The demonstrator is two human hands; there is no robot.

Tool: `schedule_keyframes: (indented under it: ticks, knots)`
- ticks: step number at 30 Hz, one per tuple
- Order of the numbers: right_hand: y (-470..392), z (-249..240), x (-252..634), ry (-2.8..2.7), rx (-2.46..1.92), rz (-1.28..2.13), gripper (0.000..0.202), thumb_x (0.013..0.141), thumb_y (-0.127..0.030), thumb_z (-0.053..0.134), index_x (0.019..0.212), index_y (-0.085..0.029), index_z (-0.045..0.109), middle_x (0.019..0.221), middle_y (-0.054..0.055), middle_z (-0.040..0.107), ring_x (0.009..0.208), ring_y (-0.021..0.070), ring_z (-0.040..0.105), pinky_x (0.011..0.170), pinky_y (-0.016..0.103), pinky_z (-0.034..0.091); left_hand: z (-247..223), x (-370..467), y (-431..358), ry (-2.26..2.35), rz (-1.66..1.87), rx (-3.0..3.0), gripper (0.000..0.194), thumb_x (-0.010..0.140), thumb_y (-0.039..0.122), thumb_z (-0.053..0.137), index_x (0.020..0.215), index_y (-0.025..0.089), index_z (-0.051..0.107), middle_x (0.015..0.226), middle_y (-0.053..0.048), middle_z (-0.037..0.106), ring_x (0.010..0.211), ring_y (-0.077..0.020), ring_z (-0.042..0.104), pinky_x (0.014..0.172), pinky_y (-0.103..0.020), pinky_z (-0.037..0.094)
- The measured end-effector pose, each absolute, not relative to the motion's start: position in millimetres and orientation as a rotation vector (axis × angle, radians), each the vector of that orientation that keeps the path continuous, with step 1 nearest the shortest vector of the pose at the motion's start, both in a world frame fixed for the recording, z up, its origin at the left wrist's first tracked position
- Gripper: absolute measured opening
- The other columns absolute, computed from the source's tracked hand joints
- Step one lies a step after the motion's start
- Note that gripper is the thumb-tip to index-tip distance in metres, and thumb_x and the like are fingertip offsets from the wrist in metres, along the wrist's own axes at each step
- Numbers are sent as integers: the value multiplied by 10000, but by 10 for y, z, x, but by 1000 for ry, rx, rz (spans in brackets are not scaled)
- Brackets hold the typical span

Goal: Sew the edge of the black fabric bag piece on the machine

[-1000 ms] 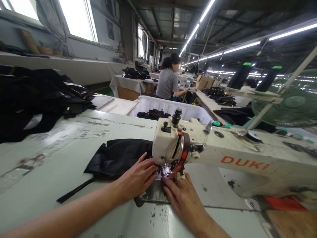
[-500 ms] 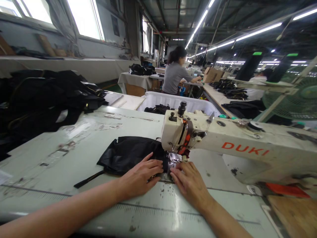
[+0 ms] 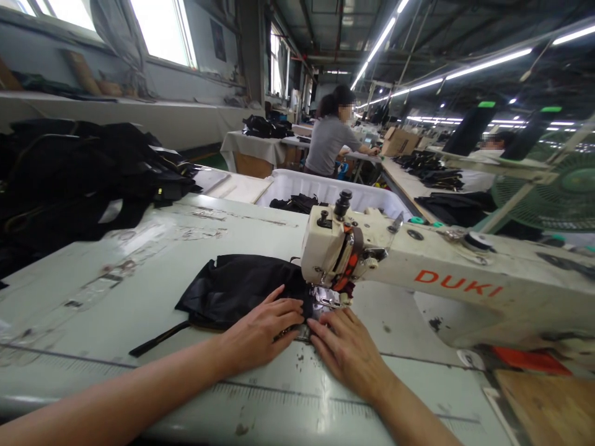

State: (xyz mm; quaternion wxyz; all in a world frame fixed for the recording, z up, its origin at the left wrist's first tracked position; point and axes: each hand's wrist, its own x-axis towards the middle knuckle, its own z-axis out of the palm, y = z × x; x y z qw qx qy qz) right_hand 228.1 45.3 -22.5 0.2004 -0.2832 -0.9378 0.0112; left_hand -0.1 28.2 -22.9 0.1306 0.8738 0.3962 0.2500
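A black fabric piece [image 3: 242, 288], pouch-like, lies on the pale green machine table with its right edge at the presser foot [image 3: 325, 297]. A narrow black strip [image 3: 158, 342] trails from its lower left corner. My left hand [image 3: 267, 325] rests on the fabric's right part, fingers stretched out; a bit of gold-coloured metal shows beneath them. Just in front of the presser foot is my right hand [image 3: 346, 347], its fingers extended low over the metal plate. Its fingertips reach the fabric's right edge; no grip on it is visible. The sewing machine [image 3: 385, 248] partly hides the stitching area.
A heap of black fabric pieces [image 3: 83, 179] covers the table's left side. Behind the machine stands a white bin [image 3: 372, 193] with black pieces inside. Thread cones [image 3: 469, 129] and a green fan [image 3: 553, 179] stand at right. A co-worker [image 3: 330, 139] is at a table farther back.
My right hand has shifted slightly left, bringing its fingertips to the fabric's edge. My left hand keeps its place on the fabric. The whole view has shifted a little.
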Motion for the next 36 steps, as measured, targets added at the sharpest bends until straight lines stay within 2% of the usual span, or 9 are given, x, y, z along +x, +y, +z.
schedule_keyframes:
  ticks: [6,11,24,27,32,36]
  knots:
    - [470,-272,2265,-2624,-971,80,353,953,-247,551,1295,-160,553,1102,116,613,1004,267,547,902,443,477,-270,5,455,1126,691,2551,197,940,191,559,1115,206,648,1243,-62,640,1216,-178,563,1209,-450,170]
    - [483,-329,2269,-2633,-1042,92,426,944,-264,562,1352,-151,506,1209,150,586,1115,319,518,982,521,444,-293,12,564,1098,683,2544,159,940,191,553,1067,213,647,1234,-57,639,1217,-183,561,1217,-435,117]
    - [476,-397,2289,-2640,-1072,57,486,936,-277,569,1394,-152,464,1248,161,564,1106,334,542,944,530,492,-248,30,573,1088,693,2525,173,947,176,553,1076,222,660,1214,-40,652,1203,-175,576,1222,-431,99]
    - [486,-402,2290,-2613,-1053,45,463,936,-261,564,1379,-153,480,1218,155,582,1086,328,554,926,519,504,-228,19,599,1091,648,2527,218,955,176,540,1140,230,643,1247,-51,638,1236,-187,551,1218,-455,105]
    - [491,-379,2281,-2536,-948,10,321,935,-221,552,1247,-153,588,1058,126,642,964,314,599,840,508,541,-202,-35,632,1069,590,2535,243,955,214,556,1186,233,632,1254,-54,637,1239,-201,551,1216,-452,117]
    - [487,-367,2279,-2505,-935,-12,312,906,-200,591,1214,-155,608,1024,121,651,914,298,613,797,472,557,-205,-48,660,1060,550,2553,257,962,223,546,1209,233,616,1252,-63,637,1253,-209,537,1210,-456,129]
